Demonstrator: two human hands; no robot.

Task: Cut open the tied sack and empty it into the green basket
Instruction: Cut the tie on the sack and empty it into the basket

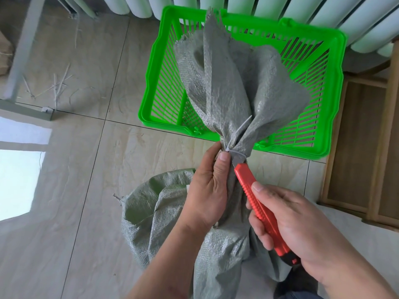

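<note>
A grey woven sack (224, 251) stands on the floor in front of me, its neck bunched and bound by a white zip tie (236, 152). The loose sack top (228, 83) fans out above the tie, over the green basket (336, 117). My left hand (207, 190) grips the sack neck just below the tie, thumb up against it. My right hand (289, 225) holds a red utility knife (257, 203), whose blade tip touches the tie. What fills the sack is hidden.
The slatted green basket sits on the tiled floor (86, 169) beyond the sack, against a white radiator (323, 11). A wooden stand (362, 147) is at the right. A metal frame leg (23, 48) and scattered straw bits (58, 83) are at the left.
</note>
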